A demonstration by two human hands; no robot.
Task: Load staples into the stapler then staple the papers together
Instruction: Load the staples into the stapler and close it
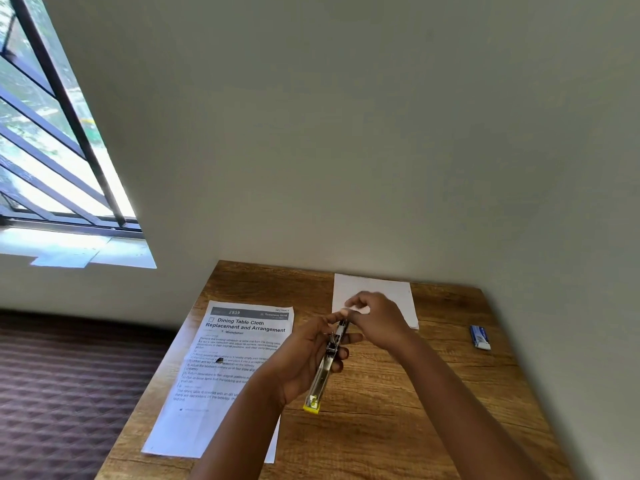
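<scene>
Our left hand (304, 355) wraps the stapler (327, 367) above the wooden table (398, 410), its yellow end toward six o'clock. At twelve o'clock from it our right hand (377, 318) pinches at its tip; what it holds we cannot tell. Printed paper (239, 341) overhangs the nine o'clock edge, blank sheets (372, 289) touch the wall, and a staple box (480, 337) lies at three o'clock amid bare wood.

Left grip (304, 355) curled round a silver, yellow-ended metal stapler (323, 372); right grip (375, 317) pinching at its far end.

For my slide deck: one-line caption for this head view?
Left hand holds the open stapler while the right hand works at its front end.
</scene>
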